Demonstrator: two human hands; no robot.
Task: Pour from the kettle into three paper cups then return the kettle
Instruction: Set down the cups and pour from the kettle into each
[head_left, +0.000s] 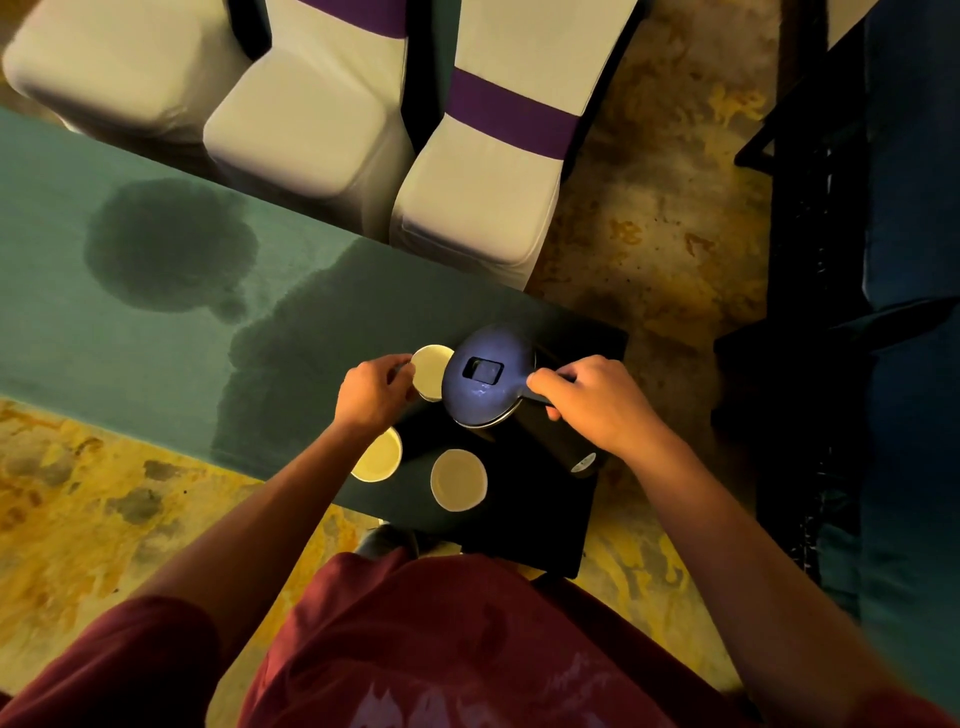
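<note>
A dark kettle with a shiny lid is held above the near right end of a green table. My right hand is closed around its handle on the right side. Three white paper cups stand by it. My left hand grips the far cup, which is partly hidden behind the kettle's lid. A second cup sits just under my left wrist. The third cup stands nearest to me. The kettle's spout side is toward the far cup.
Large dark wet patches stain the tablecloth to the left. Three white-covered chairs with purple bands stand along the table's far side. A dark mat or base lies under the cups at the table's right end. A patterned yellow floor lies around.
</note>
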